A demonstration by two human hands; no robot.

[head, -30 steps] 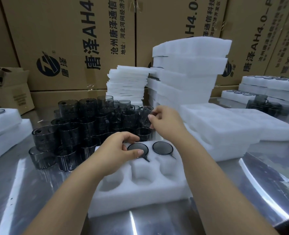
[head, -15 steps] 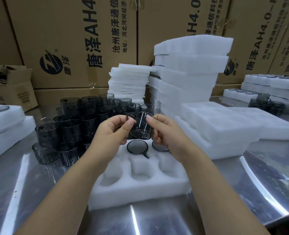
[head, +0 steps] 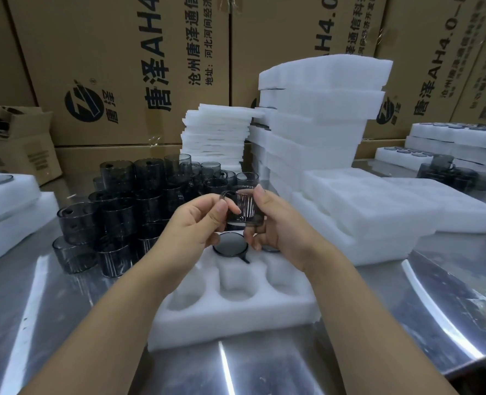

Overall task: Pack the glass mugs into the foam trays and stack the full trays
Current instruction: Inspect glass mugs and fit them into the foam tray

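Smoky ribbed glass mug [head: 243, 208], a second ago among the stock, now gripped by left hand [head: 192, 228] and right hand [head: 278, 223] above white foam tray [head: 236, 312]; third pocket next.

Both hands raised together, left [head: 196, 223], right [head: 278, 223], fingers seemingly pinching

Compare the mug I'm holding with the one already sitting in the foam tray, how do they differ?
The held mug is up in the air between the left hand and right hand, its ribbed side wall showing; the seated mug is sunk in a pocket of the foam tray, so only a round dark face and its handle show. Both are smoky grey glass.
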